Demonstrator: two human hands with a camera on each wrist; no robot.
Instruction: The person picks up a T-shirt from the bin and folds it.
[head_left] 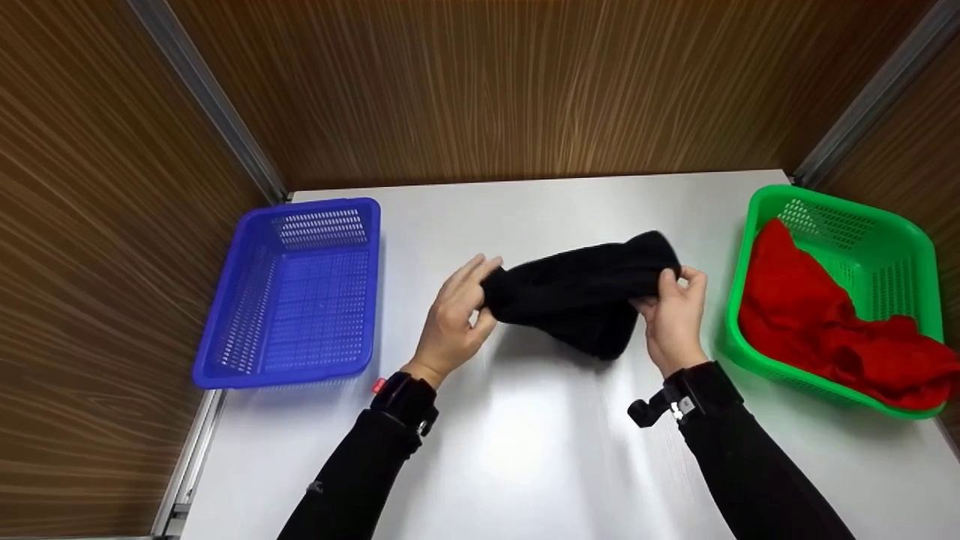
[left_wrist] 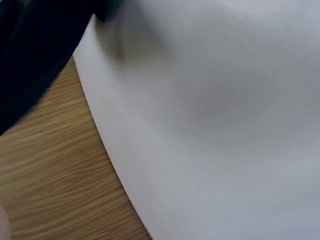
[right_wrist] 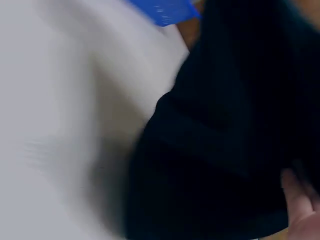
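White table (head_left: 465,465) before wood-grain panels (head_left: 487,90). Landmark: the black cloth (head_left: 574,289), lifted above the table, its long axis running from hand to hand. The left hand (head_left: 454,315) grips its left end; the right hand (head_left: 675,315) pinches its right end. Left of the cloth: blue basket (head_left: 371,300). Right of it, nearer the right hand: green basket (head_left: 737,330), containing red cloth (head_left: 806,315).

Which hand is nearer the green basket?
Right: the right hand is just left of the green basket; the left hand is farther left, at the far end of the black cloth.
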